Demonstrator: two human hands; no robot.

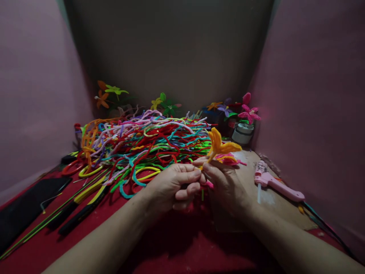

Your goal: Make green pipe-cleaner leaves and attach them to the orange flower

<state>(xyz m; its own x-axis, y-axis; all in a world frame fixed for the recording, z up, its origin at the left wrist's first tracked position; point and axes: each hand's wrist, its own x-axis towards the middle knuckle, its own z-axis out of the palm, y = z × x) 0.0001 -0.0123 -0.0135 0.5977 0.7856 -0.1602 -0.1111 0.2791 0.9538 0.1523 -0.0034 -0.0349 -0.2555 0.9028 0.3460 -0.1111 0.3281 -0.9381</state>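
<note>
An orange pipe-cleaner flower (pixel 218 144) with several looped petals stands tilted up to the right above my fingers. My right hand (pixel 228 182) pinches its base between thumb and fingers. My left hand (pixel 176 184) meets it there, thumb and forefinger closed on the flower's stem end. The remaining fingers of my left hand are curled in. Behind both hands lies a big heap of colourful pipe cleaners (pixel 159 140). Pink and orange pieces show just past my right hand.
A pink glue gun (pixel 281 184) rests on a cardboard sheet (pixel 273 207) at right. Yellow-black pliers (pixel 88 205), green stems (pixel 37 232) and a black flat object (pixel 31 205) lie left. Finished flowers stand behind, including a pink flower (pixel 249 114) in a white pot (pixel 243 133).
</note>
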